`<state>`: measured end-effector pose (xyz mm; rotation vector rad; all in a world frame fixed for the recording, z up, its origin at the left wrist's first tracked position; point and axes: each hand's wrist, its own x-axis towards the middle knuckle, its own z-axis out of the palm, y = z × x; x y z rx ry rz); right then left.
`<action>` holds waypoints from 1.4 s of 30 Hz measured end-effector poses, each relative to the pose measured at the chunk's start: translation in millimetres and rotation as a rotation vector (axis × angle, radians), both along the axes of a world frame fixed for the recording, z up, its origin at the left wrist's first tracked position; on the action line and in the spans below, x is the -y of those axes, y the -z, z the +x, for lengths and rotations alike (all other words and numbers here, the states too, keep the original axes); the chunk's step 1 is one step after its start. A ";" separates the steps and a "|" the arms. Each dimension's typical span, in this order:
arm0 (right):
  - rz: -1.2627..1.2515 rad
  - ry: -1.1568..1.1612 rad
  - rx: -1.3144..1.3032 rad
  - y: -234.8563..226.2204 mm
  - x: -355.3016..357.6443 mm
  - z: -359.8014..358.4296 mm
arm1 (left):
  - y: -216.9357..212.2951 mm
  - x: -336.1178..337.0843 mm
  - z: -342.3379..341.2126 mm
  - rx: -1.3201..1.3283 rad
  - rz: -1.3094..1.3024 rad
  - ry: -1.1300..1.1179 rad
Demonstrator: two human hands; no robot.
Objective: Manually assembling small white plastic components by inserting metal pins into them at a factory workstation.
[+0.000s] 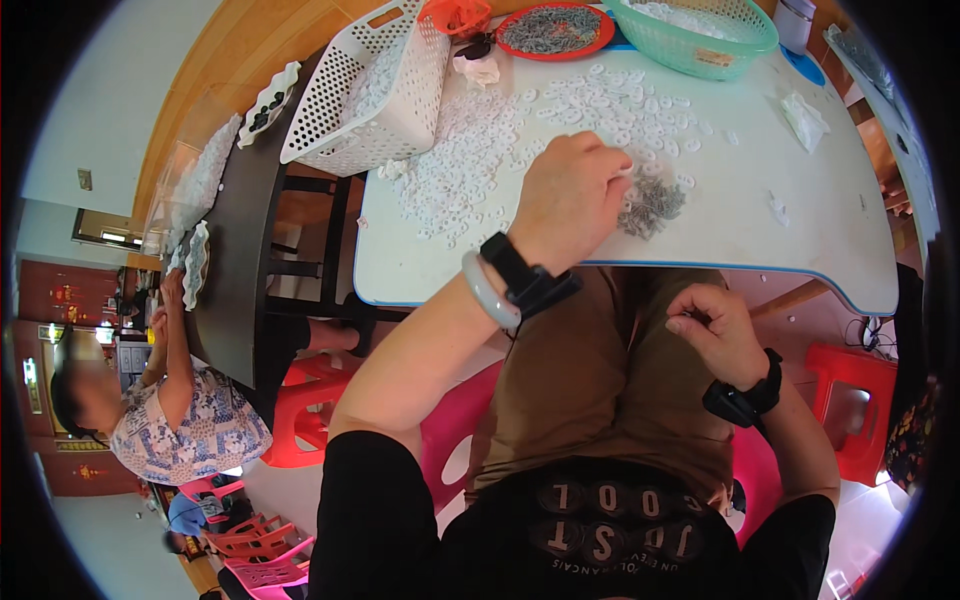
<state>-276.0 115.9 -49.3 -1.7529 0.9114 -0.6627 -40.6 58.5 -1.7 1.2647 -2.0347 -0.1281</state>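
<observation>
My left hand (572, 195) reaches over the table with thumb and fingers pinched together. A bit of white shows at its fingertips, too small to name for sure. Right beside those fingertips lies a pile of thin grey metal nails (652, 207). Small white ring-like plastic clips (455, 165) are spread loosely across the table on the left and beyond the hand. Above my lap, off the table's near edge, my right hand (718, 335) is curled closed, thumb against the fingers. What it holds, if anything, is hidden.
On the white table (720, 240) stand a white perforated basket (385, 140), a red tray (555, 32) of grey nails and a green basket (700, 50). Crumpled tissue (803, 122) lies at right. A dark table (235, 260) adjoins on the left, where another person (190, 420) sits.
</observation>
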 end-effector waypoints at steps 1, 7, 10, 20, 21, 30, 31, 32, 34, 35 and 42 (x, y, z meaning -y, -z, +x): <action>0.022 -0.007 0.002 0.4 -0.3 0.4 | -2.2 8.7 -0.4 0.032 -0.007 0.005; -0.027 -0.037 0.009 -2.5 -4.2 2.8 | 4.7 49.6 -14.6 -0.006 0.300 0.024; -0.038 -0.030 0.016 -1.7 -2.4 -0.3 | -0.6 58.0 -13.5 0.058 0.161 -0.057; 0.020 -0.037 0.003 5.7 0.4 -3.8 | 4.3 65.0 1.5 0.146 0.268 -0.076; 0.010 -0.037 -0.005 5.7 -0.3 -3.6 | 3.8 65.0 1.3 0.150 0.274 -0.074; -0.015 -0.033 0.007 5.7 -1.0 -1.4 | 2.6 70.0 -6.1 0.167 0.314 -0.068; -0.019 -0.036 0.010 5.1 -1.6 -1.3 | 2.5 70.9 -6.9 0.173 0.320 -0.060; -0.023 -0.038 0.013 4.3 -2.3 -1.0 | 2.9 71.0 -7.6 0.169 0.312 -0.051; -0.030 -0.038 0.009 3.4 -1.9 -0.9 | 4.3 69.9 -8.5 0.163 0.298 -0.033; -0.032 -0.036 0.002 3.3 -1.6 -0.9 | 4.9 69.0 -7.6 0.169 0.286 -0.024; -0.012 -0.007 0.032 2.7 -0.5 -3.0 | -12.9 60.8 4.2 -0.292 0.561 0.015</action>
